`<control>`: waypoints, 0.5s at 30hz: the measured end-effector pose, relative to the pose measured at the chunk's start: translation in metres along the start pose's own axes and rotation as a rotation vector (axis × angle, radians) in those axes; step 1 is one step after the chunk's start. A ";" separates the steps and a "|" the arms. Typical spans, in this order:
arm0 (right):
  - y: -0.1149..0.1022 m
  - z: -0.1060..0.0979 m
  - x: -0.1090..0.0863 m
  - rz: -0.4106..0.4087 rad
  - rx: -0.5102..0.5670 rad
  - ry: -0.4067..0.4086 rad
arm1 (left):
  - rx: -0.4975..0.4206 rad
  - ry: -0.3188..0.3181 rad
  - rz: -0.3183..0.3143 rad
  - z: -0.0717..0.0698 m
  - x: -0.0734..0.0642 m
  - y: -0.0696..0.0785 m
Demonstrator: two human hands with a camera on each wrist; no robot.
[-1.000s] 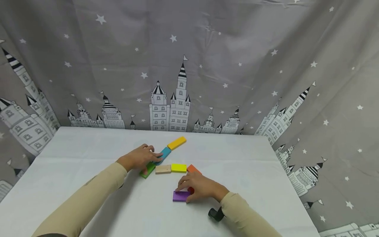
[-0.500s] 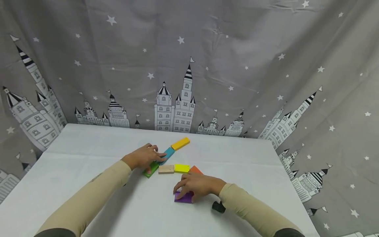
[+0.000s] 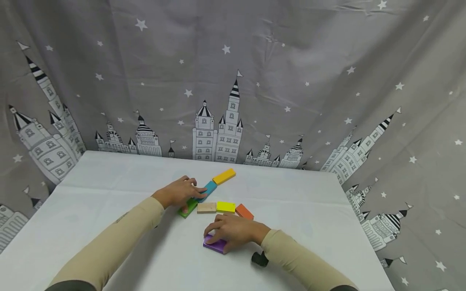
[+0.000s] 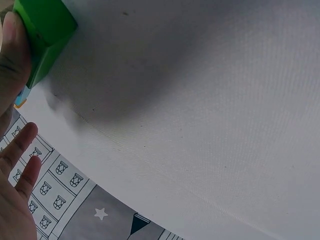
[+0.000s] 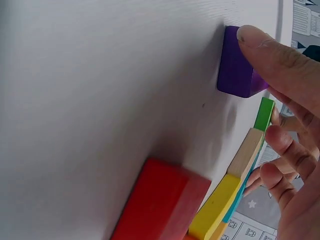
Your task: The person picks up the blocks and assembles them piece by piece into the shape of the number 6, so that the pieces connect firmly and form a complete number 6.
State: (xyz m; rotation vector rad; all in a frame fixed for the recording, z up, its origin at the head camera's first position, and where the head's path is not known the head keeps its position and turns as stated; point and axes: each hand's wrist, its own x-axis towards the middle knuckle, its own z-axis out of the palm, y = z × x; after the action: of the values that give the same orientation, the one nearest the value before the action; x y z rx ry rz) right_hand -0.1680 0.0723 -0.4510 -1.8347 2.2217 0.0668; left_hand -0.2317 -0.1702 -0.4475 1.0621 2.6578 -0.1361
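Observation:
My left hand (image 3: pixel 179 193) rests over a green block (image 3: pixel 189 207) and a blue block (image 3: pixel 208 190). Its thumb touches the green block, and a finger lies at the blue one; other fingers stretch out in the left wrist view. With thumb and fingers, my right hand (image 3: pixel 236 231) pinches a purple block (image 3: pixel 215 244), which lies slanted on the table. A red block (image 5: pixel 155 205) shows in the right wrist view, apart from the purple one; the right hand covers it in the head view.
An orange-yellow block (image 3: pixel 224 176) continues the line beyond the blue one. A plain wooden block (image 3: pixel 206 208), a yellow block (image 3: pixel 225 207) and an orange block (image 3: pixel 244 211) make a second row. A grey castle-print curtain (image 3: pixel 174 81) hangs behind the white table (image 3: pixel 298 194).
My right hand has moved left with the purple block, which has turned slantwise and now sits away from the red block. The left hand stays on the green and blue blocks.

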 end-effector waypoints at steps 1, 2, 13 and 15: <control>-0.001 0.000 0.003 0.000 -0.003 0.006 | -0.003 -0.001 0.000 0.000 -0.001 0.000; -0.001 0.001 0.005 0.000 -0.006 0.011 | -0.004 0.000 0.000 0.000 -0.002 0.001; -0.005 0.000 0.029 0.007 -0.014 0.033 | 0.001 -0.008 0.008 -0.003 -0.002 0.002; -0.006 -0.002 0.034 0.008 -0.022 0.036 | 0.001 0.002 0.018 -0.003 -0.003 0.001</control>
State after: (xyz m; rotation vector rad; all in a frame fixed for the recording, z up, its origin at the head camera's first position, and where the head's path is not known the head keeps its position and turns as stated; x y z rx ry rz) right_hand -0.1685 0.0382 -0.4559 -1.8530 2.2608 0.0600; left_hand -0.2294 -0.1705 -0.4436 1.0872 2.6490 -0.1333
